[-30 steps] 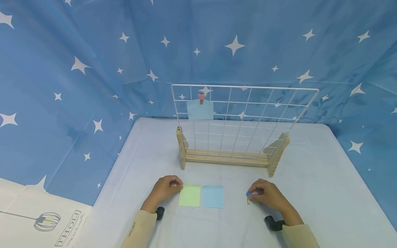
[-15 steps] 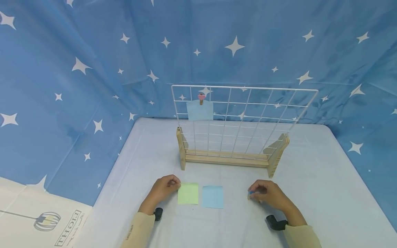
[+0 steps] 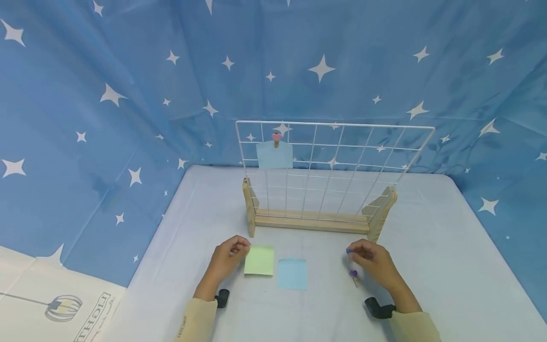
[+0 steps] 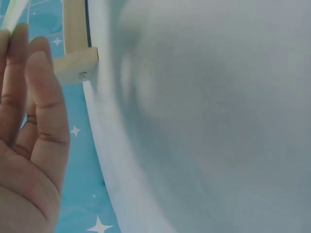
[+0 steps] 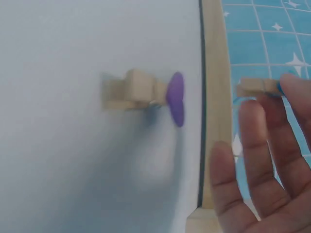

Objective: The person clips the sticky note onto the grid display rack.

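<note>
My left hand (image 3: 228,254) pinches the upper left edge of a light green sticky note (image 3: 259,261), which is raised off the table. In the left wrist view only a sliver of the green note (image 4: 14,13) shows above the fingertips. My right hand (image 3: 376,263) holds a small wooden clothespin (image 5: 257,86) between thumb and fingers; its blue top (image 3: 349,251) is mostly covered by them. A second clothespin with a purple heart (image 3: 353,273) lies on the table just below the right hand. A light blue sticky note (image 3: 292,275) lies flat beside the green one.
Behind the hands stands a white wire grid (image 3: 337,126) in a wooden stand (image 3: 314,223). A blue note (image 3: 275,157) hangs at its upper left from a pink-heart clothespin (image 3: 277,137). A blue star-patterned cloth (image 3: 342,38) drapes behind the white table (image 3: 431,247).
The green note has risen from the table with my left hand. My right hand has lifted the blue-topped clothespin and moved it forward, bringing the purple-heart clothespin into sight.
</note>
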`<state>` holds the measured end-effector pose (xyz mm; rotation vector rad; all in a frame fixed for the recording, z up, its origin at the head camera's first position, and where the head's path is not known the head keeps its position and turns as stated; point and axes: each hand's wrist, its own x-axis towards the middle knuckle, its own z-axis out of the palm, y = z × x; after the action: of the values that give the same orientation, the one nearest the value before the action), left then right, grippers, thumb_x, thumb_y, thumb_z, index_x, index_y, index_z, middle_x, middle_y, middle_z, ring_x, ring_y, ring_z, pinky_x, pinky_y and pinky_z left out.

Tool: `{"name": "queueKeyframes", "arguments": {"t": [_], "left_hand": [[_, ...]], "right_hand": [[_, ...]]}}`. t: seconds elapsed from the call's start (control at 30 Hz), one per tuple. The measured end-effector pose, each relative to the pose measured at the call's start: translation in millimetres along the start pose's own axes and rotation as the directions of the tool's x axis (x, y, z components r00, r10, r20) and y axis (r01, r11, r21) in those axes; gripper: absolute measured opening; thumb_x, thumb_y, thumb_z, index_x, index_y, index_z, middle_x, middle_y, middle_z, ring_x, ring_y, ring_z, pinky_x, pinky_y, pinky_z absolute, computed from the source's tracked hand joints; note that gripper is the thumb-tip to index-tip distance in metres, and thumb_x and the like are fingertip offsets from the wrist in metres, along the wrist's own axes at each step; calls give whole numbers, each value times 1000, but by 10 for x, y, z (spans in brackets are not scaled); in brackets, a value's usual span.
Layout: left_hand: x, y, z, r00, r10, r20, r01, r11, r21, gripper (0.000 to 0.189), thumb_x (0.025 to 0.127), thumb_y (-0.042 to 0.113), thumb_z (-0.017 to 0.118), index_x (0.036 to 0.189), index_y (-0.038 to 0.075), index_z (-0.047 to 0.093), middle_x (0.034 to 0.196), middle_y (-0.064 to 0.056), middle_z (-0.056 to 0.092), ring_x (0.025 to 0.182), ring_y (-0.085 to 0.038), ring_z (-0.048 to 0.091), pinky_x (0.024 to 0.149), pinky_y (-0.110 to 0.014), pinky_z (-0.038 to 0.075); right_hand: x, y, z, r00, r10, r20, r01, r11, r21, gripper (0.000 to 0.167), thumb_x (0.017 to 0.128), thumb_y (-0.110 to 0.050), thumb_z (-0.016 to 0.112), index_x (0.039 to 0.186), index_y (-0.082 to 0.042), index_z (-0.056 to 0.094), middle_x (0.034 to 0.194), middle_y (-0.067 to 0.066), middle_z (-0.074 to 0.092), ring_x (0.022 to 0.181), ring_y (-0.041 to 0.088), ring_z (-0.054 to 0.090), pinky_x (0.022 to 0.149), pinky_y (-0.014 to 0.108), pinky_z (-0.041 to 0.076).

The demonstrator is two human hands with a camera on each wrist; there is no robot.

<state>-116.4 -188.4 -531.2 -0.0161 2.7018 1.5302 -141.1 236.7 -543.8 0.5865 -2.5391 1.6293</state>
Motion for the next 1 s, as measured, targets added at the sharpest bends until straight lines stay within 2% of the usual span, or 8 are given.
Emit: {"name": "queueKeyframes", "arguments": {"t": [0.07, 0.2, 0.37, 0.57, 0.73, 0.83, 1.0], "left_hand": [[3, 23, 25, 1000, 13, -16, -13, 1000, -27, 5, 106, 12, 71, 109, 12, 75, 94, 5, 72, 91, -14, 63, 83, -30, 54], [5, 68, 71, 999, 22, -43, -25, 998, -64, 10, 107, 18, 72, 111, 11, 76, 94, 4, 74, 93, -16, 64, 82, -32, 54], [-4, 137, 140, 998, 17, -64, -23, 996, -88, 9, 105, 21, 74, 106, 13, 77, 92, 6, 75, 92, -15, 68, 89, -38, 57], [-5, 237, 169, 998, 15, -62, -24, 988, -153, 5, 105, 16, 73, 105, 12, 76, 91, 3, 73, 87, -17, 67, 74, -30, 60], [9, 315, 184, 996, 48, -81, -63, 978, -199, 4, 105, 13, 72, 106, 9, 74, 91, -1, 71, 83, -16, 67, 68, -28, 62], [16, 361, 189, 993, 64, -102, -84, 973, -214, 5, 105, 12, 72, 107, 8, 74, 91, -2, 71, 80, -14, 66, 66, -27, 62], [22, 452, 183, 989, 70, -129, -100, 966, -238, 6, 105, 12, 73, 107, 7, 74, 90, -4, 70, 80, -13, 66, 65, -26, 61]], "right_hand": [[15, -9, 4, 999, -8, -41, 9, 1000, 21, 20, 92, 14, 75, 110, 6, 72, 99, 14, 76, 89, -1, 68, 78, 13, 56], [45, -67, -3, 996, 35, -76, -30, 998, 61, 24, 93, 13, 76, 116, 10, 71, 103, 17, 77, 92, -1, 69, 82, 12, 55], [54, -123, 2, 996, 31, -89, -26, 998, 58, 17, 93, 12, 76, 109, 7, 75, 103, 13, 79, 94, 3, 71, 84, 11, 56], [71, -165, 18, 993, 19, -114, -12, 998, 59, 20, 93, 11, 76, 113, 10, 73, 105, 12, 77, 96, 12, 73, 85, 12, 57], [88, -219, -1, 990, 34, -137, -26, 998, 56, 22, 93, 10, 77, 114, 11, 73, 104, 17, 78, 93, 9, 73, 84, 11, 56], [106, -268, -10, 990, 20, -143, -13, 999, 51, 19, 92, 13, 76, 110, 9, 75, 105, 18, 78, 93, 4, 72, 83, 11, 57], [143, -358, -29, 988, -20, -153, 29, 998, 59, 19, 91, 17, 74, 108, 8, 74, 102, 9, 78, 93, -3, 70, 82, 12, 57]]}}
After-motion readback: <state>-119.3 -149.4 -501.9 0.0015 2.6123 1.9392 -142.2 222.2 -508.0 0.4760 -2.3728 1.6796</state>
